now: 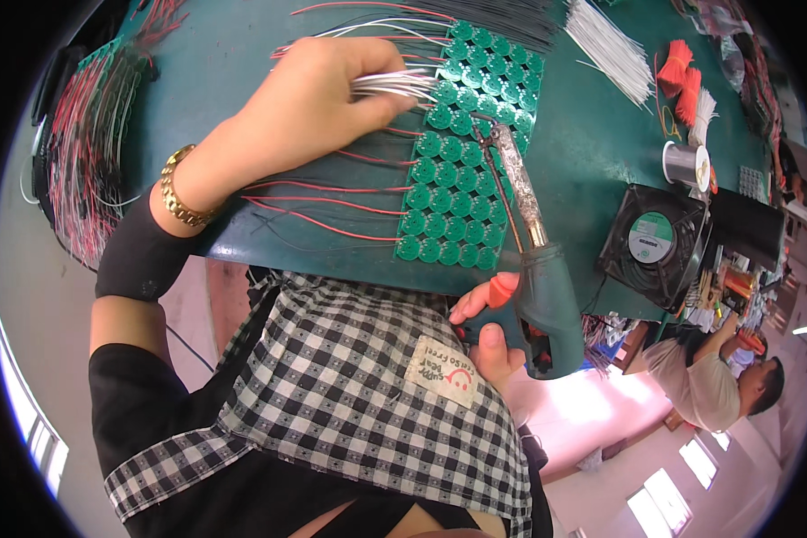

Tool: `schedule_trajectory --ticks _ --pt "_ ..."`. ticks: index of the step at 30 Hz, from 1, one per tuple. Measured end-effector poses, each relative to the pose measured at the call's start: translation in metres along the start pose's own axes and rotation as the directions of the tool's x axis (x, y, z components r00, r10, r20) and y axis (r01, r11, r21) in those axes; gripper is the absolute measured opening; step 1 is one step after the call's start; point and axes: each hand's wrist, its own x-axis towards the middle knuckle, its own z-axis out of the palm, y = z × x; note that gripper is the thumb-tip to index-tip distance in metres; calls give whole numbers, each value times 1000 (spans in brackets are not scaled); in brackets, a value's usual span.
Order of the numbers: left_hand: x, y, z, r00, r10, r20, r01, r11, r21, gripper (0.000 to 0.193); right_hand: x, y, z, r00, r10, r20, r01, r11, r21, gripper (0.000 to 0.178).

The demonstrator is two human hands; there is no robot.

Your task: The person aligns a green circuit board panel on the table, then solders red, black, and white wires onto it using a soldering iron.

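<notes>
My left hand (327, 99), with a gold watch band at the wrist, pinches a bunch of white wires (394, 84) whose ends lie over the left edge of a green circuit board panel (453, 175). The panel is made of many small round boards in rows. Red wires (350, 187) stick out from its left side toward me. In my right hand (489, 336) is a soldering iron (547, 287) with a dark green handle and an orange trigger. Its metal barrel points away from me, and the tip is over the middle of the panel. The handle partly hides my right fingers.
More white wires (610, 49) and black wires (502, 20) lie at the far side. Red wire bundles (677, 67), a solder spool (688, 164) and a black fan (652, 235) stand to the right. Wired boards (90, 134) hang at the left. Another person (717, 372) sits at right.
</notes>
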Motion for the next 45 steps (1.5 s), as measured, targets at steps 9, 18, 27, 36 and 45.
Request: schedule_trajectory --ticks 9,18,27,36,45 --pt "3 -9 17 998 5 -65 -6 1000 -13 20 4 -1 5 1000 16 -5 -16 998 -64 49" --pt "4 -14 24 991 68 -115 -61 996 60 20 6 -5 -3 991 107 78 -92 981 -173 42" --pt "4 -14 28 993 45 -112 -32 993 115 19 4 -3 0 992 113 59 -102 979 -175 39" --pt "4 -12 25 991 62 -120 -50 994 98 18 3 -7 -3 992 45 116 -45 999 -4 52" --pt "3 -10 27 991 63 -121 -51 994 100 17 4 -2 8 1000 -22 -18 21 998 -51 57"
